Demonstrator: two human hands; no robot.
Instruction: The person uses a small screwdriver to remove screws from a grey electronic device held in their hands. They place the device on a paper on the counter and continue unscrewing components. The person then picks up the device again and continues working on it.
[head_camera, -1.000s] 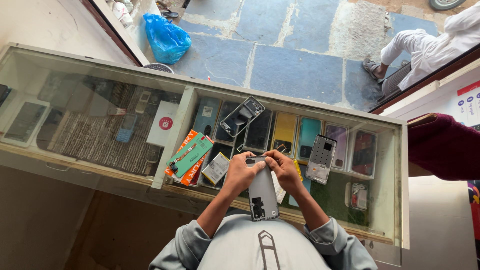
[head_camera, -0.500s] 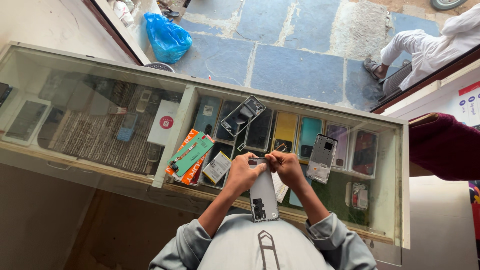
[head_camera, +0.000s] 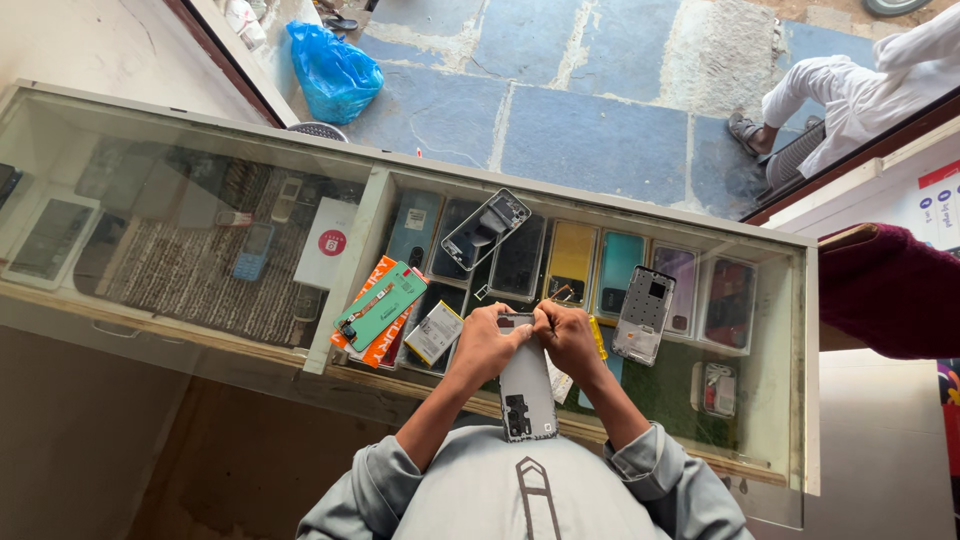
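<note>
Both hands grip a grey phone (head_camera: 526, 385) over the glass counter (head_camera: 200, 150). Left hand (head_camera: 487, 343) fingers wrap its top edge; right hand (head_camera: 568, 338) fingers pinch a thin tool at that end. Risk: a tool slip could scratch the phone, or knock the loose phone frame (head_camera: 643, 314) just beside.

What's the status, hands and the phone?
Left hand and right hand both grip the top end of the opened phone. Phone lies on the glass counter. Loose phone frame beside right hand, not touching.
</note>
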